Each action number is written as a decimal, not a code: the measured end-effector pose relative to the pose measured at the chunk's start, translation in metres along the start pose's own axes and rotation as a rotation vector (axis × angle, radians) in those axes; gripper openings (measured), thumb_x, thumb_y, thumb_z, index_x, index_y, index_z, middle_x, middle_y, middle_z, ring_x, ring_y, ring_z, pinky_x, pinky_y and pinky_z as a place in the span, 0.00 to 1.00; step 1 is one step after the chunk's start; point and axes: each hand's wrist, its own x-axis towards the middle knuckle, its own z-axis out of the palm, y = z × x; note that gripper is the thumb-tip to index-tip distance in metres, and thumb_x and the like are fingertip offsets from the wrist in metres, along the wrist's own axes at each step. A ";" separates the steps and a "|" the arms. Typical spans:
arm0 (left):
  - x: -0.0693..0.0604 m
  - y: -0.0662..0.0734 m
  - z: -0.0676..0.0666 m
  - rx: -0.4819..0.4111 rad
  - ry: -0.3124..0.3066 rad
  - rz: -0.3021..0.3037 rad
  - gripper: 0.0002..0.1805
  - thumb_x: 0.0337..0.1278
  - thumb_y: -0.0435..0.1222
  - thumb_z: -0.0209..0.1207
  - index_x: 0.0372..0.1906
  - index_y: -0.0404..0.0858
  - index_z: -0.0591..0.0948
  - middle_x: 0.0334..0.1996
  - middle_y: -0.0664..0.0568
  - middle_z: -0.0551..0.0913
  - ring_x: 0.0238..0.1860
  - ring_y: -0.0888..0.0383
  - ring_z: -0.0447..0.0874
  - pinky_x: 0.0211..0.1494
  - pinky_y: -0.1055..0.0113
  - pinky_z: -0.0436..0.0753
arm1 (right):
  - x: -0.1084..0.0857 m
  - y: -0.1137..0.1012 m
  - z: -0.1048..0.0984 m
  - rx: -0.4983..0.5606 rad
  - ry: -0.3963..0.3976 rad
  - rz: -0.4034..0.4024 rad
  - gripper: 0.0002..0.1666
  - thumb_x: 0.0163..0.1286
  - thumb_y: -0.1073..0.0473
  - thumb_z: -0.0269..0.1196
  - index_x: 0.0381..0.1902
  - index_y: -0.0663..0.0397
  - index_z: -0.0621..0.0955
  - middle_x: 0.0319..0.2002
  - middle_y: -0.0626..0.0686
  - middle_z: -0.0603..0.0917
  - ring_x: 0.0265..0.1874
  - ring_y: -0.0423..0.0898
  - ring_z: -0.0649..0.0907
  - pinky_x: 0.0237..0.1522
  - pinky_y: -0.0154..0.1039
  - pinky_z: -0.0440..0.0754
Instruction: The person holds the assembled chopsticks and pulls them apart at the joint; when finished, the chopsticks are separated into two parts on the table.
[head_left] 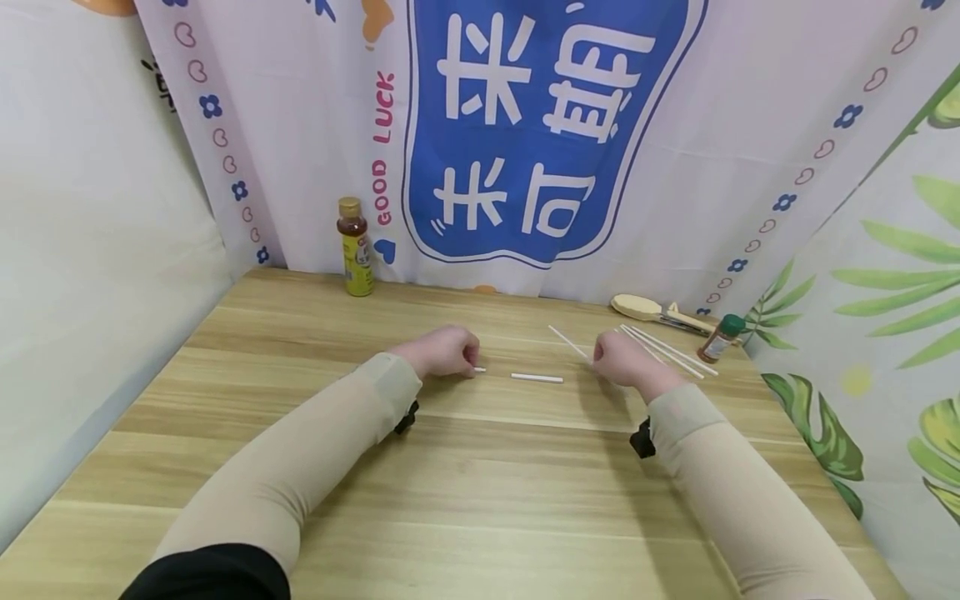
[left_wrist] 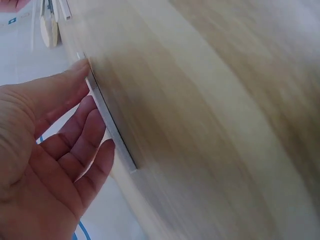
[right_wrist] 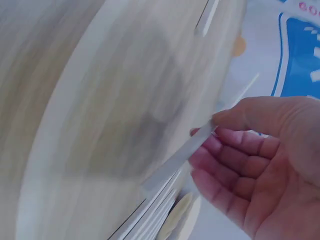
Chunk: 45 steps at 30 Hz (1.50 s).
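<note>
Beige fabric sleeves (head_left: 262, 487) end in left hand (head_left: 442, 352) and right hand (head_left: 625, 358), each pinching a thin white stick (left_wrist: 111, 122) at its fingertips.

The wood-grain table (head_left: 480, 500) looks smooth, the sticks (head_left: 537, 378) matt.

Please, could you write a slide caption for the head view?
Left hand and right hand each pinch a white stick; another stick lies between them on the wooden table.

2 arms (head_left: 322, 442) reach forward, left hand (head_left: 441, 352) and right hand (head_left: 627, 362) pinching, right seemingly raised.
</note>
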 end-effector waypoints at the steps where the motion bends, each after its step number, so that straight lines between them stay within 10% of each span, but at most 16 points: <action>1: 0.000 0.001 0.000 -0.009 0.021 0.013 0.08 0.54 0.33 0.69 0.28 0.40 0.80 0.28 0.53 0.79 0.33 0.56 0.75 0.41 0.63 0.75 | 0.002 -0.004 0.001 0.003 0.014 -0.026 0.05 0.65 0.64 0.60 0.28 0.58 0.78 0.26 0.52 0.77 0.26 0.48 0.76 0.31 0.44 0.75; 12: 0.004 0.043 -0.009 0.095 0.288 0.226 0.17 0.54 0.35 0.71 0.50 0.42 0.85 0.52 0.52 0.79 0.57 0.51 0.75 0.64 0.52 0.67 | 0.012 -0.058 0.013 0.179 0.034 -0.269 0.02 0.62 0.68 0.62 0.32 0.60 0.78 0.27 0.51 0.79 0.27 0.45 0.77 0.33 0.41 0.76; 22: 0.006 0.046 -0.004 0.069 0.165 0.242 0.05 0.62 0.36 0.65 0.33 0.39 0.86 0.24 0.55 0.83 0.23 0.62 0.76 0.32 0.66 0.76 | 0.010 -0.091 0.025 0.311 0.106 -0.382 0.03 0.63 0.70 0.61 0.35 0.62 0.78 0.27 0.50 0.78 0.27 0.43 0.75 0.31 0.38 0.75; 45: -0.011 0.052 -0.019 -0.027 0.091 0.351 0.11 0.70 0.35 0.57 0.29 0.41 0.82 0.19 0.54 0.74 0.22 0.63 0.68 0.33 0.67 0.72 | 0.003 -0.096 0.023 0.405 0.150 -0.439 0.06 0.69 0.65 0.63 0.37 0.59 0.88 0.34 0.51 0.87 0.26 0.42 0.76 0.30 0.38 0.74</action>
